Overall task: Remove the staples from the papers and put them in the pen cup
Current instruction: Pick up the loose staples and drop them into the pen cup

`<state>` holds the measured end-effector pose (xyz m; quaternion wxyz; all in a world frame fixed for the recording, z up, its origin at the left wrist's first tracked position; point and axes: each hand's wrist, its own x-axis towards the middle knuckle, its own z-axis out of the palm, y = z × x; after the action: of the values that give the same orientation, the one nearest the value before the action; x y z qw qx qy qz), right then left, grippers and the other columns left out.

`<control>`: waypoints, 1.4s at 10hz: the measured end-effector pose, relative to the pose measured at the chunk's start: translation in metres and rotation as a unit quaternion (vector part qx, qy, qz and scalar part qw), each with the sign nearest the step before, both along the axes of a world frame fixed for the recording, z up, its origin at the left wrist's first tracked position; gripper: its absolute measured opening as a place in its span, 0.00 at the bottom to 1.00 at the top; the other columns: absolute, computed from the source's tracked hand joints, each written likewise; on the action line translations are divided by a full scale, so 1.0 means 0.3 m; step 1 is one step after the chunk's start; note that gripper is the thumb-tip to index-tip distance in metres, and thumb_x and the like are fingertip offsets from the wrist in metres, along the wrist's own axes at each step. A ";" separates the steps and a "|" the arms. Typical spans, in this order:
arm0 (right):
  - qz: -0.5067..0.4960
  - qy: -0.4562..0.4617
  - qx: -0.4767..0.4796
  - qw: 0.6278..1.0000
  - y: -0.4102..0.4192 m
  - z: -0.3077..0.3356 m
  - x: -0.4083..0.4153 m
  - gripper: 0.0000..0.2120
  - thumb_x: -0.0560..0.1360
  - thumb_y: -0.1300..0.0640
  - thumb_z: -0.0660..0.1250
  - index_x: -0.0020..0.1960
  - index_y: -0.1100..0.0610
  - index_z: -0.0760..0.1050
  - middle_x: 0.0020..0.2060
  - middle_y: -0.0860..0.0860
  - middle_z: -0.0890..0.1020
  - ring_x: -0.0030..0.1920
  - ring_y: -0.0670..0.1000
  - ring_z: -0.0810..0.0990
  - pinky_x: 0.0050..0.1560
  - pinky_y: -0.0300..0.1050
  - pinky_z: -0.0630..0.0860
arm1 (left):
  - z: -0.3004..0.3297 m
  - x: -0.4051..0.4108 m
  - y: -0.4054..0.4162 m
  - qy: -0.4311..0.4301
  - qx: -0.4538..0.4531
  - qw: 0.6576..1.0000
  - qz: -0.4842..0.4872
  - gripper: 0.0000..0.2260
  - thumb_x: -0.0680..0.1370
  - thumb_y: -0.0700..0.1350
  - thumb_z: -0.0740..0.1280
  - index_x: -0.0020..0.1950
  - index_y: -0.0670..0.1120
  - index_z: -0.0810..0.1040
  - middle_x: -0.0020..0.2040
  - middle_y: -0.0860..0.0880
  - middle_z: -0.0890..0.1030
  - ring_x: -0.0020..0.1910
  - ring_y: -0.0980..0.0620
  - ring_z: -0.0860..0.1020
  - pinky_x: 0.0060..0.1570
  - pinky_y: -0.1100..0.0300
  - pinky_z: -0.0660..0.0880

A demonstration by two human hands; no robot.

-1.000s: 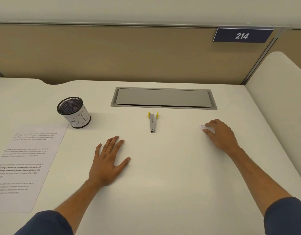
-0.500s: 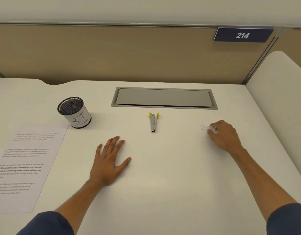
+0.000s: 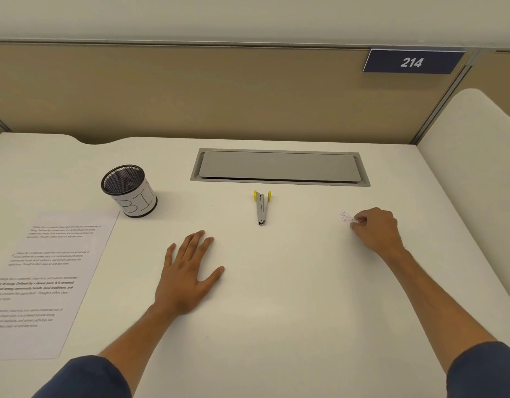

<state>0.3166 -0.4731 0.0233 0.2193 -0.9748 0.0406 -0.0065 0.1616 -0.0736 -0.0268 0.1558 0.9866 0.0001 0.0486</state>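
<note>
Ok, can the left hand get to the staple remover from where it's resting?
Probably yes. The left hand lies flat on the desk, and only bare surface shows between it and the staple remover.

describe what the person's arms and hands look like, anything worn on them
Both hands, the left hand and the right hand, are bare, with no gloves, rings or watch visible. The forearms are bare too. Dark blue sleeves are pushed up and show only at the bottom edge of the head view.
</note>
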 end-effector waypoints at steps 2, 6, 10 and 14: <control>-0.008 -0.026 0.029 0.999 0.038 -0.005 0.009 0.11 0.74 0.66 0.62 0.46 0.60 0.84 0.44 0.56 0.85 0.46 0.59 0.82 0.46 0.46 0.76 | 0.000 0.000 0.000 -0.004 0.000 1.000 -0.001 0.32 0.77 0.68 0.51 0.78 0.56 0.59 0.80 0.56 0.56 0.79 0.57 0.51 0.77 0.47 0.46; -0.031 -0.037 -0.003 0.999 0.097 -0.013 -0.003 0.15 0.76 0.60 0.66 0.30 0.60 0.74 0.28 0.54 0.76 0.32 0.58 0.71 0.32 0.42 0.64 | 0.000 0.002 0.001 -0.002 -0.001 1.000 -0.001 0.32 0.77 0.68 0.50 0.78 0.56 0.59 0.80 0.56 0.56 0.79 0.56 0.51 0.77 0.47 0.46; -0.022 -0.064 -0.109 0.992 0.120 -0.061 -0.016 0.11 0.78 0.66 0.58 0.44 0.64 0.78 0.41 0.60 0.82 0.40 0.62 0.78 0.38 0.47 0.67 | 0.001 0.002 -0.001 0.000 0.000 1.000 -0.001 0.32 0.77 0.68 0.50 0.78 0.56 0.59 0.80 0.56 0.56 0.79 0.57 0.51 0.77 0.47 0.46; -0.202 0.028 0.503 0.840 0.072 0.024 0.009 0.05 0.73 0.67 0.70 0.49 0.67 0.81 0.40 0.56 0.82 0.39 0.49 0.80 0.38 0.35 0.81 | -0.002 -0.002 0.001 0.001 0.009 1.000 -0.001 0.32 0.77 0.69 0.49 0.78 0.56 0.58 0.80 0.56 0.55 0.79 0.57 0.50 0.77 0.48 0.44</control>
<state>0.3194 -0.4514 0.0305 0.6723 -0.7003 0.2400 -0.0021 0.1611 -0.0733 -0.0273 0.1469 0.9880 -0.0007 0.0472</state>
